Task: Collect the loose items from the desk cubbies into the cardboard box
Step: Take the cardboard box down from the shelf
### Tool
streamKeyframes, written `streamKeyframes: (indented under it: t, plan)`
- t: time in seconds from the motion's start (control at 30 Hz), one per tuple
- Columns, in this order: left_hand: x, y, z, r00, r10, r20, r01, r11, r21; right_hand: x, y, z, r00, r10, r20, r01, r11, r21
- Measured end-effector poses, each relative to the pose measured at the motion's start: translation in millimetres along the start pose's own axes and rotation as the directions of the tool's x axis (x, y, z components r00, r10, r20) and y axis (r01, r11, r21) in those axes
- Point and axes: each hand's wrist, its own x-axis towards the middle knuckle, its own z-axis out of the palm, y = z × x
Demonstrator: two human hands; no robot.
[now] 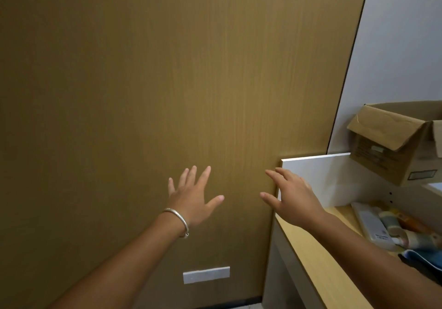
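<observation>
the box (392,146) sits at the right edge of the view, up on top of the desk's (311,249) white shelf unit, its flaps open and one flap folded down over the near side. below it, in the cubby (339,189) behind the light wood edge, lie the loose items (387,225): a white flat pack, a few tubes or small bottles in pale green and orange, too blurred to name, and something blue at the near corner. the right hand (294,194) is held out in front of the white panel at the cubby's left end, fingers (271,173) spread and holding nothing; whether they touch the panel cannot be told. the left hand (191,198) is stretched toward the brown wall (143,81), apart from the right, fingers spread wide, also empty, with a silver bangle (178,220) on the wrist. low on the wall sits a white plate (206,274).
</observation>
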Motion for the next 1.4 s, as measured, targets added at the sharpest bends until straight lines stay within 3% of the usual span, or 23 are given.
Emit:
streamKeyframes:
  t: [0.27,0.47,0.7,0.83,1.03,1.2,1.4]
  plan:
    - [164,61,50,0.953,0.302,0.022,-0.295,0.944,-0.147,86,80,11,0.975,0.215,-0.048,-0.22,0.967,-0.13]
    - [248,162,86,0.808,0.59,-0.007,-0.567,0.773,-0.284,94,146,-20,0.879,0.448,-0.163,-0.473,0.859,-0.196]
    - [278,274,122,0.619,0.785,-0.015,-0.731,0.569,-0.377,50,203,-62,0.735,0.625,-0.263,-0.678,0.69,-0.255]
    - [295,338,122,0.536,0.843,-0.053,-0.777,0.467,-0.422,41,232,-89,0.692,0.622,-0.366,-0.717,0.65,-0.252]
    - [332,421,106,0.487,0.861,-0.146,-0.82,0.393,-0.416,59,288,-134,0.658,0.52,-0.545,-0.71,0.669,-0.218]
    - [378,464,97,0.48,0.859,-0.177,-0.848,0.404,-0.342,87,337,-154,0.638,0.569,-0.519,-0.722,0.676,-0.147]
    - [413,490,103,0.466,0.883,-0.063,-0.835,0.415,-0.361,103,375,-147,0.651,0.644,-0.401,-0.702,0.712,0.004]
